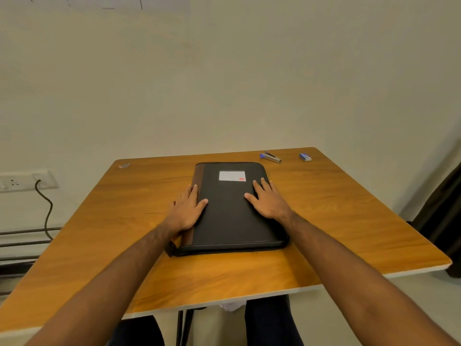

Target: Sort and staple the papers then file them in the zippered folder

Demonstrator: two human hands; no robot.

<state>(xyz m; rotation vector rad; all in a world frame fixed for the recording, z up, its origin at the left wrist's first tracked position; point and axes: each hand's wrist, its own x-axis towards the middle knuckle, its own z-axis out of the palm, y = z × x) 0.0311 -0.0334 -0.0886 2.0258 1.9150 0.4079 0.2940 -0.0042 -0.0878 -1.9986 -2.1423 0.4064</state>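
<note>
A black zippered folder (229,216) with a brown spine strip and a white label lies closed flat in the middle of the wooden table (336,221). My left hand (187,208) rests flat on its left edge over the brown strip, fingers straight. My right hand (268,198) lies flat on the folder's right side, fingers spread. A stapler (270,157) with a blue end sits at the far right of the table. Beside it lies a small blue staple box (305,157). No loose papers show.
A small shiny object (124,166) lies near the table's far left corner. A wall socket (25,181) with a dark cable hangs at the left. A dark curtain (444,208) stands at the right. My legs show under the table's near edge.
</note>
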